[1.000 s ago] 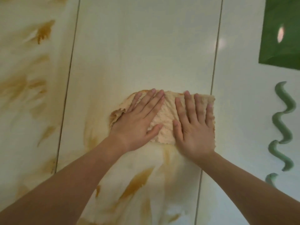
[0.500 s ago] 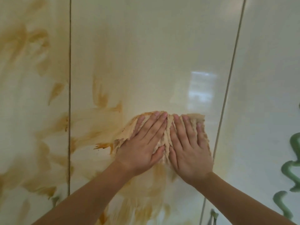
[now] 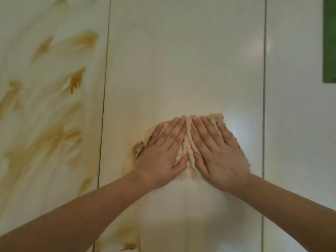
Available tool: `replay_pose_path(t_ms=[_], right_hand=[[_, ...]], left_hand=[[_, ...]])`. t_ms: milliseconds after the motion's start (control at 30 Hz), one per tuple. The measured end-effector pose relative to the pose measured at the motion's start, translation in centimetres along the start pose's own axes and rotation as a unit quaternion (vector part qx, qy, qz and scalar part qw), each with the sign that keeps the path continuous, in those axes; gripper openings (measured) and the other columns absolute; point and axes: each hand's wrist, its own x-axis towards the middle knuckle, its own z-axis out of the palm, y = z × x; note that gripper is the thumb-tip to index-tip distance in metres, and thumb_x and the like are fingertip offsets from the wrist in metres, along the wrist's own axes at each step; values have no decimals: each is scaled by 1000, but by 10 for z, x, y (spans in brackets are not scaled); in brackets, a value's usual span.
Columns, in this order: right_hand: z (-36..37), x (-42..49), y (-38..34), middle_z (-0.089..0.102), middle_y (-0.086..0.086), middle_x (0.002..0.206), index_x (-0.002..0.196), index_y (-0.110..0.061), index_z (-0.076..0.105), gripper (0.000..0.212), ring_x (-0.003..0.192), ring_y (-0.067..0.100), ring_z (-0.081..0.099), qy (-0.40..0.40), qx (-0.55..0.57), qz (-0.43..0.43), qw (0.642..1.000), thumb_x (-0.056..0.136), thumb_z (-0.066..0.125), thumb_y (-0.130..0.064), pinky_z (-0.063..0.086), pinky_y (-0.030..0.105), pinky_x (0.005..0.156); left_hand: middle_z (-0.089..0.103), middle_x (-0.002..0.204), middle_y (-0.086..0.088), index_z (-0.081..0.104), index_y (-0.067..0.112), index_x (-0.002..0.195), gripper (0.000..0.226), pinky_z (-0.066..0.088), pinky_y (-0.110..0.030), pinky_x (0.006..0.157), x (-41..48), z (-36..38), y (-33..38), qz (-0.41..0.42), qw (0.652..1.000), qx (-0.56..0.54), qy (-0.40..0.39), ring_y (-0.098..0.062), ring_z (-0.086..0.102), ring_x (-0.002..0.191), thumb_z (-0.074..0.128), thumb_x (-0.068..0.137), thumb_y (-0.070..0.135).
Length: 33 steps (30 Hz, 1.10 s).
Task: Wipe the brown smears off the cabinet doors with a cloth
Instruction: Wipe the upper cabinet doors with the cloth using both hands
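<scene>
Both hands lie flat on a crumpled tan cloth (image 3: 187,151) stained brown, pressing it against the middle glossy cream cabinet door (image 3: 181,60). The left hand (image 3: 161,153) covers the cloth's left part, its fingers stretched out straight and spread flat, not curled around anything. The right hand (image 3: 218,153) covers the right part in the same way, fingers extended and laid flat. The two index fingers nearly meet at their tips, and the cloth is bunched into narrow ridges in the wedge between the hands. The thumbs point toward each other across that wedge. A ragged edge of cloth shows left of the left hand, and a corner sticks out beyond the right hand's fingertips.

The middle door looks mostly clean above the hands; below them it shows a pale hazy patch, though blur makes it hard to say whether that is thin residue or glare. Some brown smears (image 3: 127,235) remain at the lower left of this door, beside the left forearm.

The left cream cabinet door (image 3: 45,160), past a thin dark gap, carries many brown streaks (image 3: 76,81) from top to bottom. The right cream cabinet door (image 3: 298,142) appears unmarked. A dark green flat panel (image 3: 330,39) sits at its upper right edge.
</scene>
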Motion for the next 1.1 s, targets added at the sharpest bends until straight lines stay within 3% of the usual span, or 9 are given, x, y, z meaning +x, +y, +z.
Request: replay_pose_path(t_ms=[200,367,633,800,1100], right_hand=[[-17,133,31,5,5,171,163,-19,14,64,158,24,2,23,-2,129,991,104,17,-45,2,50,127],[-34,239,58,-10,1,171,163,-28,0,68,157,21,-13,36,6,188,981,100,10,-52,-11,48,125],[-50,353,87,-16,2,170,162,-29,-4,68,156,22,-16,37,-9,182,983,101,7,-55,-9,49,126],[-55,385,86,-16,2,170,162,-29,-5,66,156,23,-16,39,4,209,977,102,7,-53,-10,51,125],[-45,343,61,-10,3,171,163,-27,-4,64,157,25,-12,37,9,151,988,104,6,-49,-9,51,125]], left_hand=[[6,170,-1,9,10,161,73,8,-42,126,106,-36,-87,8,999,23,34,-11,0,156,28,100,46],[-4,170,7,1,17,161,73,1,-40,126,180,-60,-157,-56,995,44,64,-5,-9,154,17,100,53],[-9,169,9,-1,20,161,74,-3,-38,126,255,-91,-236,-79,993,53,69,-4,-11,153,15,99,56],[-6,170,7,2,19,161,73,-2,-40,126,281,-103,-262,-97,991,58,68,-6,-9,154,17,100,55],[-8,169,8,-2,21,161,68,-3,-39,126,237,-98,-242,-73,994,67,40,-7,-10,154,14,102,51]])
